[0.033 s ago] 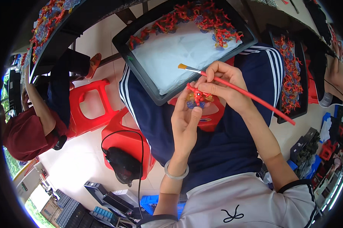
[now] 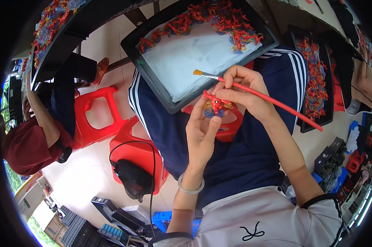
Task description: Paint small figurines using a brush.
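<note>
In front of my lap, my left hand [image 2: 200, 133] holds a small red toy figurine [image 2: 216, 103] with translucent yellow and blue parts at its base, pinched between thumb and fingers. A paintbrush [image 2: 276, 103] with a red handle, silver ferrule and yellow-brown bristles is gripped in my right hand [image 2: 250, 91]. Its bristles point left, above the figurine and apart from it. My right thumb and fingertips meet the figurine's upper right side. Just beyond my hands, a black tray [image 2: 149, 82] lined with a white sheet [image 2: 182, 61] holds many similar figurines [image 2: 188, 24] along its far and right sides.
More figurines fill a second black tray [image 2: 313, 82] at the right and a surface [image 2: 50, 29] at the far left. Red stools [image 2: 97, 111] stand to the left, one carrying a black bag [image 2: 132, 179]. A person in a dark red top [image 2: 33, 144] sits at the left.
Very little differs. The figurine has shifted slightly right, and the rear end of the brush handle has moved slightly right and up. Both hands keep their hold.
</note>
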Motion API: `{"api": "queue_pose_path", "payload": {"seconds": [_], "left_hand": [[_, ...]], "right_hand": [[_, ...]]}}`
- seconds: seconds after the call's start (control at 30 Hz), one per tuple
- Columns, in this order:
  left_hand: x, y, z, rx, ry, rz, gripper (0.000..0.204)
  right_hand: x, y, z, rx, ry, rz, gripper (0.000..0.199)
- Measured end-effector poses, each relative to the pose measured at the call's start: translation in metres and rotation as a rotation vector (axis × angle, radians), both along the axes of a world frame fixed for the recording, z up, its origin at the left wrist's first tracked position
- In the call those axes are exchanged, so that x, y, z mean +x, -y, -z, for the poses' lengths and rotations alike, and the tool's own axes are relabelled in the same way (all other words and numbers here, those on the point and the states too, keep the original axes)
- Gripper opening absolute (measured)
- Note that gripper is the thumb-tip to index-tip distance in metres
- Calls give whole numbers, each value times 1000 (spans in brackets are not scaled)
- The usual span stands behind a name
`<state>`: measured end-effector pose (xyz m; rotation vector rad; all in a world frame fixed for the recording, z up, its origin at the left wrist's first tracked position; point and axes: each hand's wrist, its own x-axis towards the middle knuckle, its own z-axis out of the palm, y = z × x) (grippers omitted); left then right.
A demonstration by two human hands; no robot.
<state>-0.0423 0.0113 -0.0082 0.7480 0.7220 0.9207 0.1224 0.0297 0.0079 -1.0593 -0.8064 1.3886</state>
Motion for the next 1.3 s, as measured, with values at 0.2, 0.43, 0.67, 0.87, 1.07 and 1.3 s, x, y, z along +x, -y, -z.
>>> {"api": "queue_pose_path", "payload": {"seconds": [0.2, 0.43, 0.67, 0.87, 1.07, 1.3], "left_hand": [[2, -4, -5, -39, 110, 86, 57], [-3, -5, 9, -296, 381, 341, 67], [10, 2, 12, -47, 87, 38, 62], [17, 9, 6, -3, 68, -70, 62], [14, 10, 8, 73, -9, -110, 62], [10, 10, 3, 61, -64, -128, 61]], "right_hand": [[11, 7, -9, 27, 42, -64, 17], [19, 17, -12, 18, 18, -163, 20], [16, 23, -9, 98, 27, 66, 13], [11, 34, -3, 56, 99, 87, 16], [5, 35, -24, 68, 246, 254, 18], [9, 43, -34, 256, 466, 102, 13]]}}
